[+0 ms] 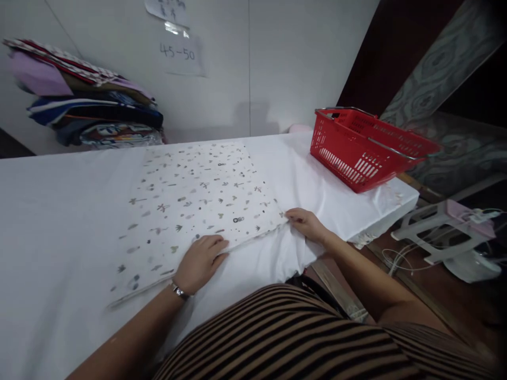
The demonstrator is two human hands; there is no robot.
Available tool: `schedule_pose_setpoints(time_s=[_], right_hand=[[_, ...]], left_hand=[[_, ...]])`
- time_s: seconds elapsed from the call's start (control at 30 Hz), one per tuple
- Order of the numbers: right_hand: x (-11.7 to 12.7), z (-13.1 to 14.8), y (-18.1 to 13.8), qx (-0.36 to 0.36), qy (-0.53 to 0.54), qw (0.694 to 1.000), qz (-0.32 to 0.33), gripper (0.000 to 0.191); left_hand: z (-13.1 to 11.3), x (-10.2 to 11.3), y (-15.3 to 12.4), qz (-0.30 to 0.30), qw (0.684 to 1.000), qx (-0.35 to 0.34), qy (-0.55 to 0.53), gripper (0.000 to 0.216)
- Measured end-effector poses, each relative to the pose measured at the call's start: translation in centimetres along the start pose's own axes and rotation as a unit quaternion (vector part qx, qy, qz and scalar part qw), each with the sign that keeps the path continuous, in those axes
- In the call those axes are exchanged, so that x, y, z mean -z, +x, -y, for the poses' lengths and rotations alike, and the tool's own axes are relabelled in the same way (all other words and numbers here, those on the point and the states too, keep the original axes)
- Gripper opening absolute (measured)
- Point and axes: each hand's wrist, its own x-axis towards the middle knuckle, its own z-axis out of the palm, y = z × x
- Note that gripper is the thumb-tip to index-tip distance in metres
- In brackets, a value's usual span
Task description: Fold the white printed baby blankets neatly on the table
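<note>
A white cloth with small printed motifs [198,195] lies flat on the white-covered table [59,211]. My left hand [200,261], with a watch at the wrist, rests on the cloth's near edge, fingers curled over the hem. At the cloth's near right corner my right hand [307,224] pinches the fabric.
A red plastic basket [364,148] stands at the table's far right end. A stack of folded fabrics [87,105] sits at the back left against the white wall. Past the right table edge is a white and pink appliance with cables [447,232] on the floor.
</note>
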Motion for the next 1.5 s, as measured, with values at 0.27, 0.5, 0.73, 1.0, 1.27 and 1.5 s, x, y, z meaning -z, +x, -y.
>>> schedule_pose_setpoints(time_s=[0.27, 0.5, 0.73, 1.0, 1.27, 1.5], right_hand=[[0.6, 1.0, 0.4, 0.095, -0.173, 0.978, 0.065, 0.037], [0.6, 1.1, 0.7, 0.14, -0.221, 0.961, 0.085, 0.037], [-0.2, 2.2, 0.7, 0.198, -0.245, 0.943, 0.106, 0.037], [-0.8, 3.3, 1.0, 0.219, -0.278, 0.926, 0.128, 0.034], [-2.4, 6.0, 1.0, 0.274, -0.26, 0.919, 0.116, 0.04], [-7.9, 10.7, 1.7, 0.303, -0.23, 0.92, 0.09, 0.041]], left_hand=[[-0.1, 0.0, 0.3, 0.014, 0.999, -0.005, 0.03, 0.034], [-0.4, 1.8, -1.2, 0.056, 0.997, 0.019, 0.039, 0.04], [1.3, 4.2, -5.5, 0.1, 0.977, 0.143, 0.124, 0.057], [3.2, 5.2, -8.8, 0.082, 0.958, 0.209, 0.18, 0.056], [3.9, 5.9, -9.1, -0.036, 0.961, 0.213, 0.171, 0.045], [3.8, 6.9, -8.1, -0.037, 0.949, 0.282, 0.14, 0.043]])
